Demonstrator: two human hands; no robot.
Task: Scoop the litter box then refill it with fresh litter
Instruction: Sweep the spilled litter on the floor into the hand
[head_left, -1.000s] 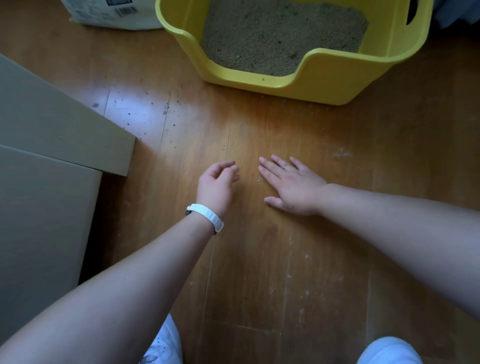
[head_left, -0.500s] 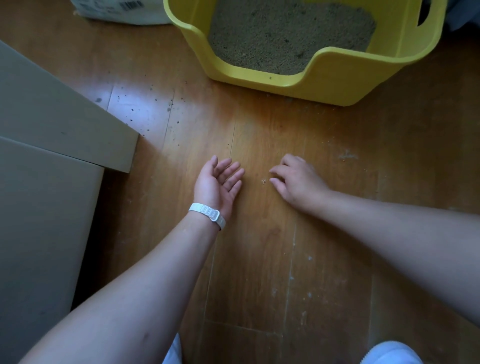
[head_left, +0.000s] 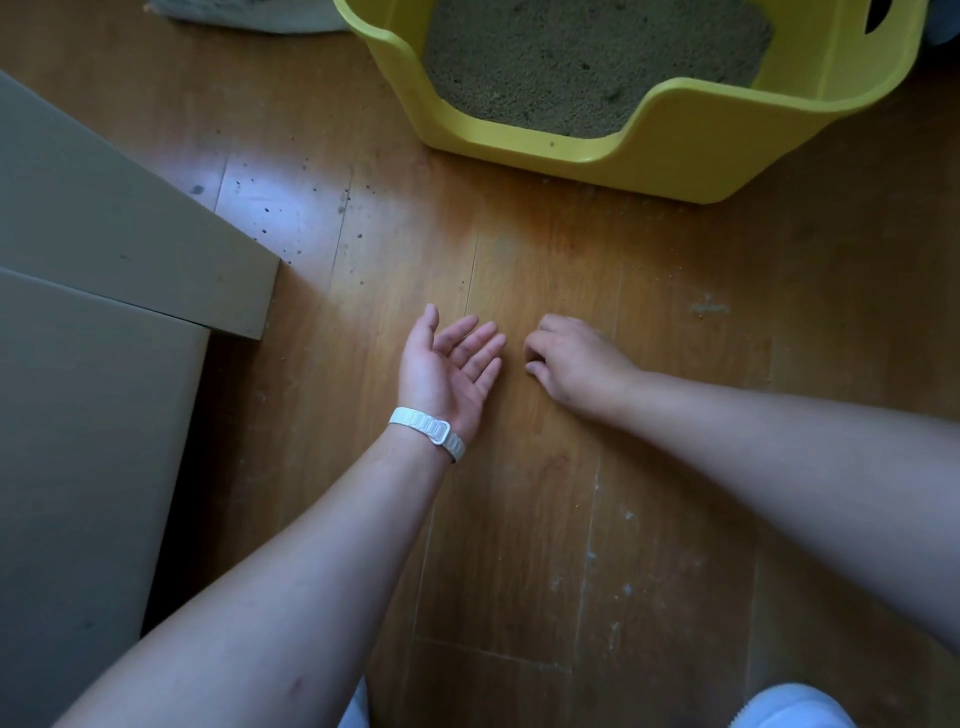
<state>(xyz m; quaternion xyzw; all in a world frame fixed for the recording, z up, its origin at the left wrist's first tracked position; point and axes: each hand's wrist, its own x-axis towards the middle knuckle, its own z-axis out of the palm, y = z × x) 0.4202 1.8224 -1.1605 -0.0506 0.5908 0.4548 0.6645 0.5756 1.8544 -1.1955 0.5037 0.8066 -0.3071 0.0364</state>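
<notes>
A yellow litter box (head_left: 691, 156) stands on the wooden floor at the top, filled with grey-brown litter (head_left: 582, 62). Well in front of it, my left hand (head_left: 447, 364) lies palm up on the floor with its fingers spread, a white band on its wrist. Just to its right, my right hand (head_left: 571, 358) rests knuckles up with its fingers curled in against the floor, pinched close together. Whether it holds litter grains is too small to tell.
A flat cardboard panel (head_left: 104, 291) covers the floor on the left. A white litter bag (head_left: 249, 15) shows at the top edge. Dark grains (head_left: 291, 218) are scattered on the floor left of the box. White shoes (head_left: 795, 706) are at the bottom.
My left hand turned from curled, knuckles up, to palm up and open. My right hand went from flat with spread fingers to curled and pinched, drawing toward the left hand.
</notes>
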